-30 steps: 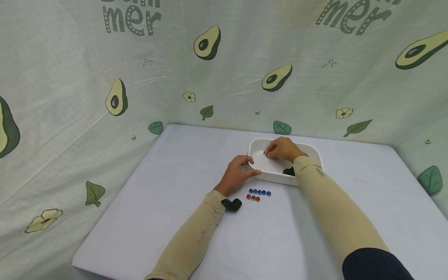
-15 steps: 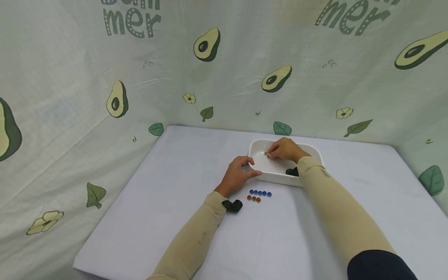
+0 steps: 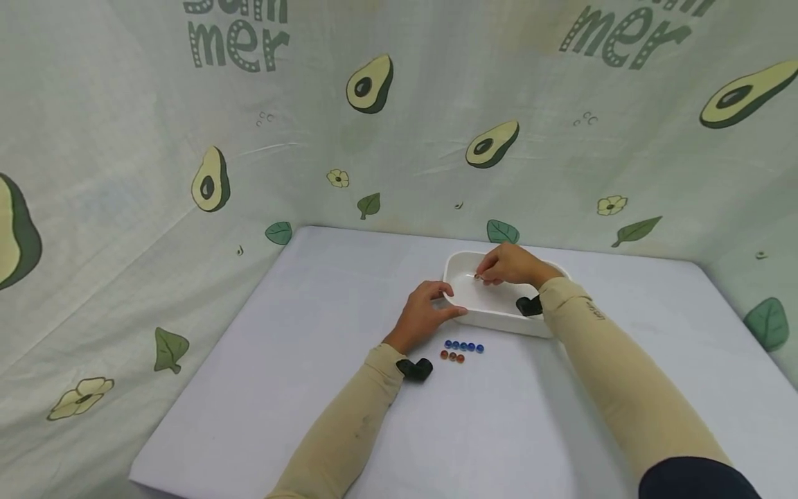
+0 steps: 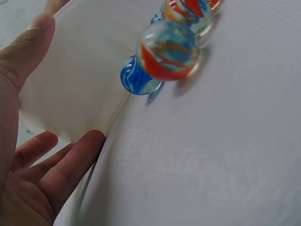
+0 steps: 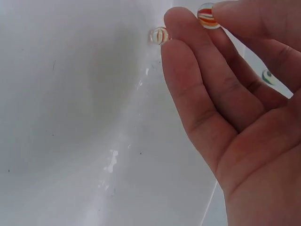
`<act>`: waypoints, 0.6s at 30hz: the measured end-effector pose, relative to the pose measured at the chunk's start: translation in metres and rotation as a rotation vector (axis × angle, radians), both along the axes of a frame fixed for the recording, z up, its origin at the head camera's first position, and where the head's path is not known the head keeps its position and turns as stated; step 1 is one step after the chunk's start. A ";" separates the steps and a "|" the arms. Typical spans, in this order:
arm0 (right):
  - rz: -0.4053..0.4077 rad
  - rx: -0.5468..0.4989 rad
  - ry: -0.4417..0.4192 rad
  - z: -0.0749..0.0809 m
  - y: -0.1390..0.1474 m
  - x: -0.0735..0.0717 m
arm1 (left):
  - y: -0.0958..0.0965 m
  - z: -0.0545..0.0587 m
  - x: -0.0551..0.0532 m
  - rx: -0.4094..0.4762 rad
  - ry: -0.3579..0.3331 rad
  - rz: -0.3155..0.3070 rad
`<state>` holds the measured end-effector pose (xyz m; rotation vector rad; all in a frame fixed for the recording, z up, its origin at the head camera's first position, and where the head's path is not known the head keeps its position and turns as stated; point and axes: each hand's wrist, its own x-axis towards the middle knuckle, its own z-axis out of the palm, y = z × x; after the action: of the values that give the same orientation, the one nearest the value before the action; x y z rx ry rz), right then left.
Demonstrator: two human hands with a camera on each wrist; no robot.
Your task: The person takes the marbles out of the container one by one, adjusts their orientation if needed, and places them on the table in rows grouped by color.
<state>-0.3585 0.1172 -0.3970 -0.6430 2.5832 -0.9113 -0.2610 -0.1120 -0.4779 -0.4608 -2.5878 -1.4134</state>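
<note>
My right hand (image 3: 511,265) reaches into the white tray (image 3: 499,320) near its far left part. In the right wrist view it pinches an orange-striped glass marble (image 5: 205,19) between thumb and fingers. Another pale marble with orange streaks (image 5: 159,36) sits right at its fingertips, and a green-swirled one (image 5: 268,77) shows behind the hand. My left hand (image 3: 419,317) holds the tray's near left corner, thumb at the front rim and fingers at the side. In front of the tray lie a row of blue marbles (image 3: 463,346) and a shorter row of orange ones (image 3: 452,357).
The white-covered table (image 3: 299,346) stretches out on both sides of the tray. An avocado-print curtain (image 3: 411,166) hangs along its back edge. Black wrist cameras sit on both sleeves, the left one (image 3: 416,369) close to the marble rows.
My right hand stays low in the tray while its forearm shifts slightly right. The left hand keeps its hold on the corner, and the marble rows stay put.
</note>
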 end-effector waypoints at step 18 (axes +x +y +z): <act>-0.168 -0.349 -0.093 -0.001 0.029 -0.001 | 0.001 0.002 0.002 -0.007 -0.026 0.014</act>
<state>-0.3597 0.1459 -0.3979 -0.4607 2.4432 -1.4312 -0.2591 -0.1115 -0.4757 -0.4272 -2.6116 -1.4165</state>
